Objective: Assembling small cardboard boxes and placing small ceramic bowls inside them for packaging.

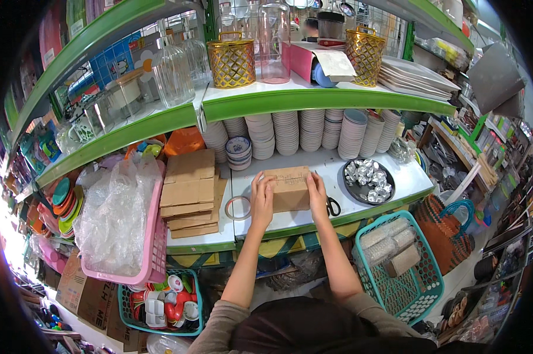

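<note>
The left hand (262, 199) and right hand (318, 198) grip opposite ends of a brown rectangular cardboard box (289, 190) on the white, green-edged shelf (326, 167).

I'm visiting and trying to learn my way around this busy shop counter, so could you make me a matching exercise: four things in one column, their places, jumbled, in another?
Things
1. Cardboard box
2. Heap of clear plastic wrap
3. Shiny silver pieces
4. Roll of tape

Places
A. In a round dark tray
B. On the white surface, between the flattened cardboard pile and the left hand
C. Held between the left hand and the right hand
D. In a pink basket

Pairs
1-C; 2-D; 3-A; 4-B
</note>
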Demonstrator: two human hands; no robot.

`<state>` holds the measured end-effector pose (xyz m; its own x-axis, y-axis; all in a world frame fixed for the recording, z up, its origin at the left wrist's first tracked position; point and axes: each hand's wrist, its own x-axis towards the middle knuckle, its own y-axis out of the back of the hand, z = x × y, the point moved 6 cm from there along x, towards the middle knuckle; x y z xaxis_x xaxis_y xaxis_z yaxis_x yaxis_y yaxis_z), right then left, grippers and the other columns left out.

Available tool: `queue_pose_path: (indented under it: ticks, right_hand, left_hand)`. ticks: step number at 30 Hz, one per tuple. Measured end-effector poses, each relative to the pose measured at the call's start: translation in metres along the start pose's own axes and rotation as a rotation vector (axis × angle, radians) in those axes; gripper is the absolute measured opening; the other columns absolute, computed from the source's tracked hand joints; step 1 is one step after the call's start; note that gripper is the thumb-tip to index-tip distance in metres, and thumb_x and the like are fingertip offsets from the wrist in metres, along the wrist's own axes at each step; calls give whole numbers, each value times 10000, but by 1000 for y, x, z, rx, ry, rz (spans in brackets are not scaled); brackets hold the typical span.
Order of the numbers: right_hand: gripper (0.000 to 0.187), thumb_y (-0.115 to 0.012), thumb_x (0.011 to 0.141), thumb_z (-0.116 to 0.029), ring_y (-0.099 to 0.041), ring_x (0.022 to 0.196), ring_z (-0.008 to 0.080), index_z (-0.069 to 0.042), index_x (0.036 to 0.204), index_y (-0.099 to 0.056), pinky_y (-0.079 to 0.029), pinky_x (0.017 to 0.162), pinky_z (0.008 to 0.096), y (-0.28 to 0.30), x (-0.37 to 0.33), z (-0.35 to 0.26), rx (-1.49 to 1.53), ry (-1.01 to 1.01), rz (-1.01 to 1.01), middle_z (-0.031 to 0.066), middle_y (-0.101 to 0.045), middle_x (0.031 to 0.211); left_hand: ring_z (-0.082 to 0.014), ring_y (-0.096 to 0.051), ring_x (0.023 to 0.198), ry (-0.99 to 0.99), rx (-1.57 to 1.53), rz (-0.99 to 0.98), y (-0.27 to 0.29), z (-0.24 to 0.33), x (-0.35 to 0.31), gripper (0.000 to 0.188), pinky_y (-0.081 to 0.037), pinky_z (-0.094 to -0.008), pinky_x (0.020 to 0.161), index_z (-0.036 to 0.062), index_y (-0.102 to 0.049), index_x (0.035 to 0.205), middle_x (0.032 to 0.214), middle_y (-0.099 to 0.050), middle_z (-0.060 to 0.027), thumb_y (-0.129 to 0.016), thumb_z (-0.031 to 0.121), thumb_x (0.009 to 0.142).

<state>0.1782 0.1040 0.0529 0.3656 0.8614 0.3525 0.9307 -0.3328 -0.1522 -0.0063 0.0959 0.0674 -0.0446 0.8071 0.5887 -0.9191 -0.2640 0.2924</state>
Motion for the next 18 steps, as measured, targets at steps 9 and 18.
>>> queue_pose_path:
  ticks: [9,18]
  right_hand:
    - [658,-527,908,-509,-512,1064,179,89,1181,-522,-369,942,286,3,-26,2,46,-315,-62,149,-566,1153]
    - [555,-505,935,-433,-514,1078,169,53,1200,-540,-360,957,285,12,-39,-23,106,-190,-82,113,-578,1161]
  left_hand:
    - [-354,-445,1162,366,-148,130,-6,-23,-34,557,-351,-396,984,-84,-469,1203,1241,-471,-240,-339,416,993]
    - [-282,-460,1101,440,-452,138,0,-25,-31,608,-335,-356,970,-86,-534,1111,1173,-490,-206,-326,471,987]
